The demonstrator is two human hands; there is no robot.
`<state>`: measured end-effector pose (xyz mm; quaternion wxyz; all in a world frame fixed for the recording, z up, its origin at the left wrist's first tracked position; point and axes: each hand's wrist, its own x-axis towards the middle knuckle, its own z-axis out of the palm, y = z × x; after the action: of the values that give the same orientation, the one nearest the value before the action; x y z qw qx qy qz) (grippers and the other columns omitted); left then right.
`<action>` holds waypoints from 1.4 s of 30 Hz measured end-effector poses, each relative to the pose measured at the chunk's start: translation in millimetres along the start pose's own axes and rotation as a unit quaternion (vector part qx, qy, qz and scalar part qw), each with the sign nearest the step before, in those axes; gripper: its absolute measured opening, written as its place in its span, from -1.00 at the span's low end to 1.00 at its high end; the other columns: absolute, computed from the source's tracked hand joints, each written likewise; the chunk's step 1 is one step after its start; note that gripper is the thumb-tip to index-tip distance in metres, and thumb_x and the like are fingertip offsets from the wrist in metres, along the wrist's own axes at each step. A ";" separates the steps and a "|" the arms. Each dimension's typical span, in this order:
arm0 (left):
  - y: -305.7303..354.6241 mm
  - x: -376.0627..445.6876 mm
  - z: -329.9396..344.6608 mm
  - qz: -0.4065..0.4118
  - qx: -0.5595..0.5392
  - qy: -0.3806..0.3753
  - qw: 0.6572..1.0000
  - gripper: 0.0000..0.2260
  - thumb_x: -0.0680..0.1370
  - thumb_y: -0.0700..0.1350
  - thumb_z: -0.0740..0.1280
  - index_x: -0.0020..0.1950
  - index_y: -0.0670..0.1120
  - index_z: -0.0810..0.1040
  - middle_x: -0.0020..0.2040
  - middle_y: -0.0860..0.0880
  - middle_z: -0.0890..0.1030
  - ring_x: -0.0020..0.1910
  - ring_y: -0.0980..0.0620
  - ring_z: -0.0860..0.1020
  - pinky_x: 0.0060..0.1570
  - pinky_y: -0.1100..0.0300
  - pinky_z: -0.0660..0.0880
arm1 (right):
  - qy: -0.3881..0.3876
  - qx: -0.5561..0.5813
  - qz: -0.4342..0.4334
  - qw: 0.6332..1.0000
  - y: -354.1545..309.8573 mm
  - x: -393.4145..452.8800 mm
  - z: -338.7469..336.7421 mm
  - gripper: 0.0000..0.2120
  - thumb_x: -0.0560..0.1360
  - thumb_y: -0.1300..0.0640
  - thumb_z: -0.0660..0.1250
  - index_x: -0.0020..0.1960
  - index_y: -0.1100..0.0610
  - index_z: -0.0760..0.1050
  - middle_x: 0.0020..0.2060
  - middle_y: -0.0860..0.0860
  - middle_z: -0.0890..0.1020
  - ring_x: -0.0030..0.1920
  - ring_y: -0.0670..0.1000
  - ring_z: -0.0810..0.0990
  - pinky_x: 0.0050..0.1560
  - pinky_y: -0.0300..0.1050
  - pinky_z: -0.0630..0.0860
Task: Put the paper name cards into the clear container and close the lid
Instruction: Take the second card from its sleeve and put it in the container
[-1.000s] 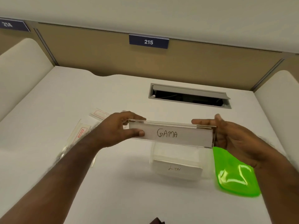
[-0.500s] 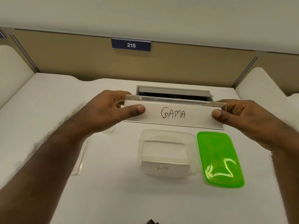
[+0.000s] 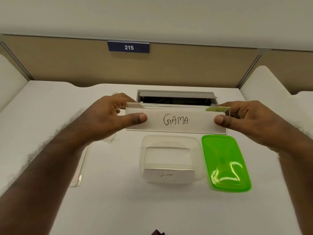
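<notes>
The paper name card [image 3: 176, 119] marked "GAMA" sits inside a clear acrylic holder [image 3: 177, 131], held level above the counter [image 3: 118, 200] just behind the clear container [image 3: 171, 159]. The left hand [image 3: 108, 119] has its fingers [image 3: 138, 118] clamped on the holder's left end, and the right hand [image 3: 250, 122] pinches the right end the same way. To do this step well, one hand should likely steady the holder while the other slides the card out sideways without creasing it, then folds it to fit beside the "LION" card [image 3: 167, 174] already in the container. The green lid [image 3: 225, 162] lies just right of the container, off it. Compared with a second ago, the holder now sits squarer and higher, with the right thumb brought onto its front.
</notes>
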<state>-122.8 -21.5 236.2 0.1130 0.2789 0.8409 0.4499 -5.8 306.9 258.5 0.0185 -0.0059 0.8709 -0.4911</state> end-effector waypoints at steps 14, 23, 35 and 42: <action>-111.7 33.4 117.4 -0.072 0.302 -0.063 0.949 -0.53 0.34 0.34 0.38 0.18 0.19 0.60 0.14 0.17 0.59 0.13 0.04 0.48 0.06 0.10 0.24 | 0.020 -0.192 0.150 0.970 147.0 31.6 74.1 -0.63 0.31 -0.03 0.54 0.10 -0.06 0.66 -0.20 -0.13 0.64 -0.17 -0.05 0.58 -0.10 -0.25 0.45; -107.9 37.3 166.4 0.008 0.560 -0.149 0.815 -0.72 0.52 0.09 0.34 0.06 -0.10 0.60 0.02 -0.07 0.65 0.11 -0.11 0.48 0.14 0.01 0.26 | -0.040 -0.559 0.070 0.825 186.2 45.0 112.6 -0.67 0.42 -0.24 0.31 0.11 -0.18 0.61 0.04 -0.11 0.68 0.12 0.04 0.47 0.03 0.01 0.14; -115.8 41.7 199.2 -0.007 0.617 -0.230 0.752 -0.91 0.45 -0.22 0.30 -0.13 -0.04 0.56 -0.11 0.01 0.64 0.01 -0.08 0.47 0.17 0.01 0.27 | -0.115 -0.644 0.085 0.752 181.6 47.3 146.6 -0.81 0.47 0.05 0.30 0.03 0.07 0.60 0.02 0.07 0.62 0.16 0.18 0.45 0.25 0.18 0.23; -121.3 41.4 197.8 0.005 0.582 -0.168 0.795 -0.88 0.49 -0.14 0.30 -0.01 -0.08 0.57 -0.03 -0.04 0.61 0.03 -0.09 0.48 0.11 0.02 0.29 | -0.092 -0.617 0.086 0.777 187.2 48.9 149.5 -0.69 0.48 -0.13 0.28 0.07 0.05 0.58 0.06 0.05 0.60 0.17 0.16 0.45 0.20 0.16 0.19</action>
<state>-114.0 86.0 26.6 0.0666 0.3671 0.9105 -0.1782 -47.5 274.5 19.8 0.1328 0.0138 0.9784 0.1575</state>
